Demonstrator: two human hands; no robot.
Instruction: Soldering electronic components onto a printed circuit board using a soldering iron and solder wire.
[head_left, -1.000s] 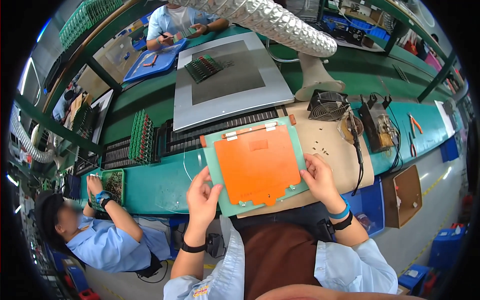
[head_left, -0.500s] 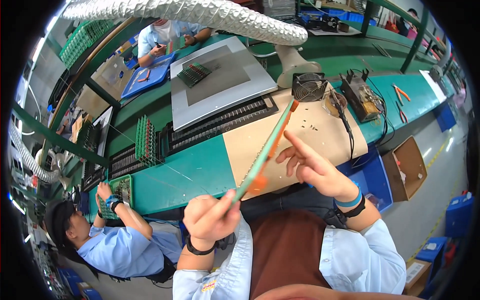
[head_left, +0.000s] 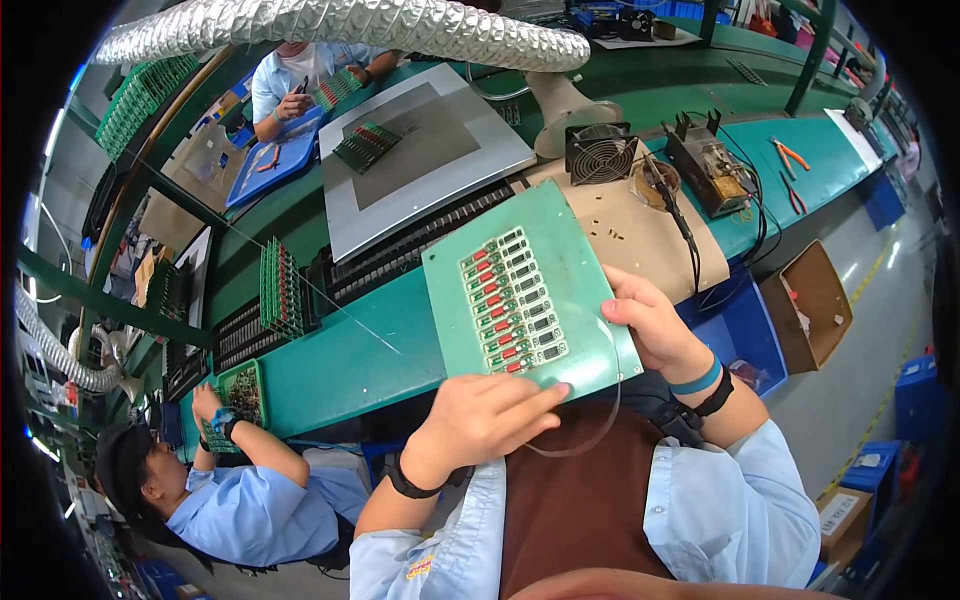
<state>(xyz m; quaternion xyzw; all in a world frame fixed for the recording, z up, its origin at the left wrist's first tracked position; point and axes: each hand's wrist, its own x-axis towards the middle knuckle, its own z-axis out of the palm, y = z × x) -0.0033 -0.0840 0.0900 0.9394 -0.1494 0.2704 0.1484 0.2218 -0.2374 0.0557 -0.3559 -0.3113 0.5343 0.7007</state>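
A flat light-green plate (head_left: 590,265) is held up over the near edge of the bench, tilted, its face toward me. Across its middle run several small circuit boards (head_left: 508,305) in a row, with red parts on one side and dark rectangles on the other. My left hand (head_left: 490,420) grips the plate's near edge, fingers together along it; its thumb is hidden. My right hand (head_left: 655,325) is closed on the right edge, thumb on top and the other fingers behind. A thin clear loop (head_left: 608,425) hangs from the plate's near right corner.
Brown paper (head_left: 690,240) with small dark parts, a black fan (head_left: 600,153), a soldering iron (head_left: 668,200) and orange-handled pliers (head_left: 790,153) lie beyond. A silver duct (head_left: 350,22) crosses above. Co-workers sit at left (head_left: 250,500) and across (head_left: 315,75). A blue bin (head_left: 745,335) stands right.
The plate has turned from edge-on to face-on, showing its circuit boards. My right hand, free with a finger pointing before, has taken hold of the right edge. My left hand now lies along the near edge.
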